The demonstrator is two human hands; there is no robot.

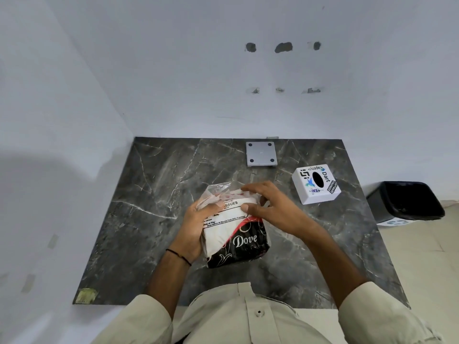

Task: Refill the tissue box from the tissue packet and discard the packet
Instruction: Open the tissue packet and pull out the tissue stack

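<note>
Tissue packet (238, 240) over dark marble worktop (139, 219), front centre; resting or lifted, cannot tell. Plastic at its far end crumpled open. Left grip (196, 227) curled round the packet's left side. Right grip (273, 207) pinching the far end, thumb on the printed label. Tissue box (306, 192) on the worktop to the right, slot up, apart from the packet. Black bin (404, 199) on the floor beyond.

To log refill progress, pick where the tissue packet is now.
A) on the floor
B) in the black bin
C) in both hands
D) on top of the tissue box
C: the left hand grips the Dove tissue packet by its side, the right hand holds its top end; black bin and tissue box stand apart.
</note>
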